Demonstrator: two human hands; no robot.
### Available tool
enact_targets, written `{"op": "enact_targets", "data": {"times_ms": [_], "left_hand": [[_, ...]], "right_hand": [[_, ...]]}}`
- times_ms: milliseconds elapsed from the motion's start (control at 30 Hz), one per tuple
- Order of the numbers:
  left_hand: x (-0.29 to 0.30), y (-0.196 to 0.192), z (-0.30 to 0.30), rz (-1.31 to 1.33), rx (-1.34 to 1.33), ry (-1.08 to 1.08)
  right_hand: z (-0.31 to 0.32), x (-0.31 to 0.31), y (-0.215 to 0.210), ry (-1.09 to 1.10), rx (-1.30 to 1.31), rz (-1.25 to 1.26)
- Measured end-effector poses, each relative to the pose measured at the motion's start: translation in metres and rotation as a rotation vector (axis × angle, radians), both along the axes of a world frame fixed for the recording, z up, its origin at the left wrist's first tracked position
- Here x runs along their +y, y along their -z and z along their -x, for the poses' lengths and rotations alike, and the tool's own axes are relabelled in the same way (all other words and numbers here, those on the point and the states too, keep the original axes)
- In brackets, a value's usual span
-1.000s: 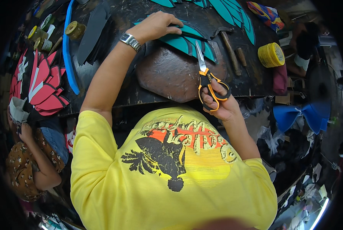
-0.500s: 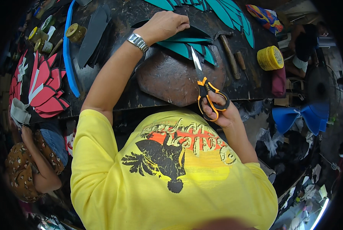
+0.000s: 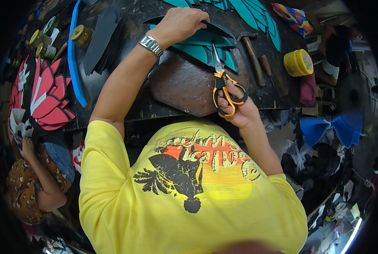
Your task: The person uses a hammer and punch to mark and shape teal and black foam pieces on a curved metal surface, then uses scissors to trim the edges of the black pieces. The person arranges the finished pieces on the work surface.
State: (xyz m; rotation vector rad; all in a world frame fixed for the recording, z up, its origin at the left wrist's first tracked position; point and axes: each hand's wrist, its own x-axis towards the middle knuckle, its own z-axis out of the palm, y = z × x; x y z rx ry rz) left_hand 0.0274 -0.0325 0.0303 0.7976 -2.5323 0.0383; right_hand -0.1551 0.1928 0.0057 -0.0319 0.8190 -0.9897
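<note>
One pair of orange-handled scissors point(image 3: 225, 86), one hammer point(image 3: 251, 53), one yellow tape roll point(image 3: 298, 62) at the right, three smaller rolls point(image 3: 81, 35) at the left, one blue bow point(image 3: 330, 127), one blue strip point(image 3: 74, 55).

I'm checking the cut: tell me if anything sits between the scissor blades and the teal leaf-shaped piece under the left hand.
Nothing visible does. The scissors, held in the right hand, already have their blades on the teal leaf-shaped piece, which the left hand presses to the dark table. The hammer lies off to the right, clear of the blades.

The left hand point(image 3: 181, 23) hides part of the teal foam piece point(image 3: 199, 46).
</note>
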Motion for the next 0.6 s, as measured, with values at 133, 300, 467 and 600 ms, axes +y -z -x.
{"op": "enact_targets", "data": {"times_ms": [133, 300, 467, 600], "left_hand": [[0.000, -0.020, 0.004, -0.130, 0.255, 0.087], [0.004, -0.071, 0.000, -0.214, 0.688, 0.009], [0.027, -0.080, -0.022, -1.159, 1.024, 0.232], [0.067, -0.034, -0.034, -1.377, 0.708, 0.230]], "right_hand": [[-0.007, 0.004, -0.001, 0.041, 0.059, -0.002], [-0.004, 0.001, -0.004, 0.020, 0.070, 0.014], [0.010, 0.024, -0.013, -0.108, 0.202, 0.211], [0.021, 0.055, -0.016, -0.204, 0.338, 0.282]]}}
